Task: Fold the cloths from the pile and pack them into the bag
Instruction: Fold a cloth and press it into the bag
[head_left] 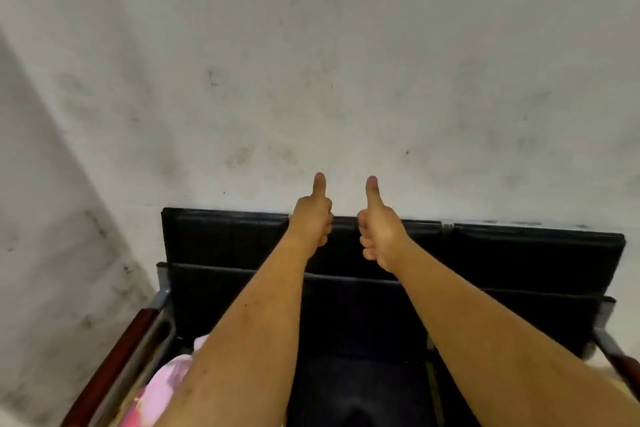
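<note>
Both my arms stretch forward over a black padded bench. My left hand (313, 218) and my right hand (379, 232) are held side by side in front of the bench's backrest, fingers curled into fists, thumbs pointing up, holding nothing. A pink cloth (162, 388) lies on the seat at the lower left, partly hidden under my left forearm. A dark cloth or bag (360, 395) lies on the seat between my arms; I cannot tell which. No other bag is in view.
The black bench (221, 243) stands against a stained white wall (311, 62). It has a wood-topped metal armrest on the left (114, 367) and another on the right (620, 360).
</note>
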The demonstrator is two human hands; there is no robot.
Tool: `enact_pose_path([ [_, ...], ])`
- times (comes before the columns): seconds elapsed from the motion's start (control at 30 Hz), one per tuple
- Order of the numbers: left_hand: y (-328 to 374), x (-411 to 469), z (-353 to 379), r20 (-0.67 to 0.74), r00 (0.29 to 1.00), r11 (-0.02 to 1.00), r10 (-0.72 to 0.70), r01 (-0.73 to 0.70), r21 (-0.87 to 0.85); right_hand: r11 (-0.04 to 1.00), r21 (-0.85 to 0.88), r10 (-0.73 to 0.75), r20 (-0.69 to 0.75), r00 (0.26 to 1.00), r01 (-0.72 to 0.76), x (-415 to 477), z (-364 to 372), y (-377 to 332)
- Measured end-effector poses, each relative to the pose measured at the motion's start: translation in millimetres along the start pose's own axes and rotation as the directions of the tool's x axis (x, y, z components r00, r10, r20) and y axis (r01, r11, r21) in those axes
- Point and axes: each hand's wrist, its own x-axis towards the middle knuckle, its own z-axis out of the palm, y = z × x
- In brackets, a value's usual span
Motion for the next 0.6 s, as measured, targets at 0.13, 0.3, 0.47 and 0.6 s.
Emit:
enact_pose_path([
  [0.13, -45, 1, -20, -0.037, 0.99, 0.99, -0.138, 0.138, 0.004, 0.991, -0.03, 0.129, 0.002, 0.992, -0.129, 7, 26, 40],
  [0.3, -87, 0, -57, -0.113, 0.968, 0.973, -0.226, 0.23, 0.02, 0.971, -0.104, 0.219, 0.036, 0.975, -0.214, 14, 64, 83],
  [0.47, -142, 1, -108, -0.204, 0.94, 0.961, -0.275, 0.275, -0.027, 0.941, -0.175, 0.314, 0.122, 0.942, -0.291, 22, 123, 139],
  [0.6, -194, -2, -160, -0.32, 0.879, 0.935, -0.352, 0.344, -0.083, 0.901, -0.229, 0.407, 0.156, 0.9, -0.368, 30, 181, 189],
])
